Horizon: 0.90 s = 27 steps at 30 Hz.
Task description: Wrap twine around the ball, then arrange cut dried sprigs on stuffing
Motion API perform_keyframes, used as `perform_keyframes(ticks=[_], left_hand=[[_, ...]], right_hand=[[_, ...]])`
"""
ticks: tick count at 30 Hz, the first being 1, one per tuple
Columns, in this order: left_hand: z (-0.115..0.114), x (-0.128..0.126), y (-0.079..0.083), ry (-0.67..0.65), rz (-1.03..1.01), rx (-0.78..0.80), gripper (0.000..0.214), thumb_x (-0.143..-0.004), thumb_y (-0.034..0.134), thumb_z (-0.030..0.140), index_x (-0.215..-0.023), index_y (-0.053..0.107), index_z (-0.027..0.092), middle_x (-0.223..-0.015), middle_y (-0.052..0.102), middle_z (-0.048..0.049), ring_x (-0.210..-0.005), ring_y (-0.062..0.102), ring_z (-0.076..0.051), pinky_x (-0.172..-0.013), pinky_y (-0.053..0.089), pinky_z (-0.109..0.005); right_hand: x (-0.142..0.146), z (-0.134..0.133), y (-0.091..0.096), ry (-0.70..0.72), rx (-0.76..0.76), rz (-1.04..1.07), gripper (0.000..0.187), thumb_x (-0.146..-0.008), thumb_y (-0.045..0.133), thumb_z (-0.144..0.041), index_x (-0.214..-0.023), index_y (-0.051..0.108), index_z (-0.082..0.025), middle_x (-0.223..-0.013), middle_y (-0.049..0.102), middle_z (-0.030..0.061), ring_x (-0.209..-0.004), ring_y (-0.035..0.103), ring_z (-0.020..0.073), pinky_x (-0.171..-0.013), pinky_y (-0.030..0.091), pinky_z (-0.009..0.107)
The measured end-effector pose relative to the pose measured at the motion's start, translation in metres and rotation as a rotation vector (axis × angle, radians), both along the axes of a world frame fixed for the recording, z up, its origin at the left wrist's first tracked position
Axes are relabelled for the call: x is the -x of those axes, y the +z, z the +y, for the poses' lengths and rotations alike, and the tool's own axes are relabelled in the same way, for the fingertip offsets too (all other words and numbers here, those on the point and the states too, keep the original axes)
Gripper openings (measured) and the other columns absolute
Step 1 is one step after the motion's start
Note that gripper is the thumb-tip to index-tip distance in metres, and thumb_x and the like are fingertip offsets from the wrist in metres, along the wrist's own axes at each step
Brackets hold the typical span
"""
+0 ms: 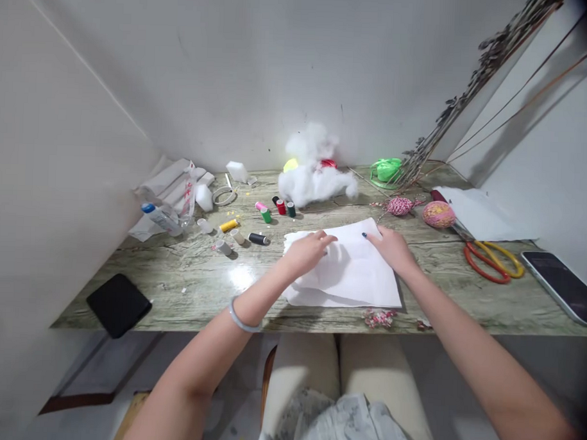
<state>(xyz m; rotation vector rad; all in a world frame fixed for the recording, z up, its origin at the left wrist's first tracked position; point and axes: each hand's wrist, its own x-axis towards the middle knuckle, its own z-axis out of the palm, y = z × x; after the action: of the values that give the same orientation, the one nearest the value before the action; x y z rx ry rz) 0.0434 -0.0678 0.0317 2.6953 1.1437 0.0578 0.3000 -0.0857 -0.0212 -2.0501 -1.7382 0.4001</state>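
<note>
A white sheet (363, 274), cloth or paper, lies on the table in front of me, looking folded in layers with an uneven left edge. Over its upper left part is my left hand (308, 252), fingers stretched out and casting a shadow on it. My right hand (394, 248) is at the sheet's upper right edge, thumb on top and the other fingers partly hidden at the edge. Just below the sheet lies a small pink-and-white tuft (379, 318). Left of it are a black thread spool (258, 238) and a yellow thread spool (228, 225).
White stuffing (309, 182) sits against the wall. Pink yarn (400, 206), a yarn ball (439, 214), scissors (494, 260) and a phone (563, 284) are on the right. A bottle (161, 218), a tape roll (224, 196) and a black flat object (118, 304) are left.
</note>
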Motion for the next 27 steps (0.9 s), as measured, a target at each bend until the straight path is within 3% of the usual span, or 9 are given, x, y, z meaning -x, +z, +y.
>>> perform_keyframes(ticks=[4,7,11,14,19,23,27], left_hand=[[-0.015,-0.007,-0.031,-0.060,0.027,-0.007,0.050,-0.092,0.054,0.031,-0.141,0.046,0.023,-0.148,0.046,-0.0126,-0.137,0.043,-0.031,-0.109,0.041,-0.045],[-0.024,-0.001,-0.049,-0.034,0.012,-0.011,0.060,-0.094,0.049,0.044,-0.149,0.036,0.024,-0.160,0.031,-0.0125,-0.149,0.024,-0.034,-0.117,0.024,-0.060],[-0.031,0.008,-0.063,-0.023,-0.048,-0.033,0.069,-0.094,0.044,0.049,-0.152,0.029,0.016,-0.161,0.024,-0.0158,-0.152,0.016,-0.030,-0.121,0.012,-0.059],[-0.033,0.017,-0.065,0.017,-0.040,-0.046,0.080,-0.090,0.048,0.050,-0.152,0.024,0.005,-0.161,0.021,-0.0216,-0.152,0.015,-0.030,-0.123,0.014,-0.053],[-0.035,0.046,-0.060,0.010,0.073,-0.061,0.099,-0.083,0.049,0.068,-0.154,0.021,0.005,-0.162,0.012,-0.0234,-0.152,0.010,-0.036,-0.121,0.014,-0.055],[-0.036,0.063,-0.053,0.050,0.152,-0.067,0.098,-0.082,0.051,0.067,-0.155,0.021,0.009,-0.161,0.012,-0.0236,-0.151,0.014,-0.037,-0.119,0.017,-0.059],[-0.039,0.052,-0.047,0.093,0.152,-0.102,0.086,-0.086,0.049,0.062,-0.152,0.030,0.010,-0.160,0.022,-0.0236,-0.150,0.019,-0.037,-0.120,0.016,-0.059]], right_hand=[[0.004,-0.010,0.009,-0.021,-0.160,-0.126,0.038,-0.089,0.055,-0.032,-0.120,0.062,-0.012,-0.119,0.065,0.0184,-0.110,0.059,0.0321,-0.094,0.044,0.043],[0.037,-0.025,0.013,0.110,-0.303,-0.211,0.050,-0.090,0.050,-0.030,-0.137,0.051,-0.013,-0.139,0.053,0.0186,-0.132,0.044,0.0335,-0.109,0.034,0.049],[0.094,-0.043,-0.001,0.398,-0.136,-0.197,0.063,-0.093,0.042,-0.033,-0.153,0.032,-0.017,-0.161,0.029,0.0097,-0.147,0.025,0.0311,-0.118,0.024,0.051],[0.105,-0.051,-0.017,0.454,-0.049,-0.224,0.064,-0.096,0.037,-0.042,-0.156,0.028,-0.018,-0.163,0.024,0.0083,-0.149,0.024,0.0292,-0.120,0.020,0.051],[0.069,-0.057,-0.029,0.406,-0.053,-0.293,0.070,-0.094,0.043,-0.053,-0.154,0.033,-0.018,-0.162,0.023,0.0124,-0.149,0.024,0.0307,-0.119,0.022,0.051],[0.049,-0.062,-0.030,0.367,-0.077,-0.313,0.067,-0.094,0.043,-0.050,-0.153,0.035,-0.020,-0.161,0.028,0.0126,-0.148,0.026,0.0301,-0.119,0.023,0.050],[0.058,-0.064,-0.029,0.367,-0.050,-0.308,0.069,-0.093,0.045,-0.052,-0.154,0.033,-0.020,-0.161,0.026,0.0132,-0.149,0.023,0.0307,-0.119,0.022,0.052]])
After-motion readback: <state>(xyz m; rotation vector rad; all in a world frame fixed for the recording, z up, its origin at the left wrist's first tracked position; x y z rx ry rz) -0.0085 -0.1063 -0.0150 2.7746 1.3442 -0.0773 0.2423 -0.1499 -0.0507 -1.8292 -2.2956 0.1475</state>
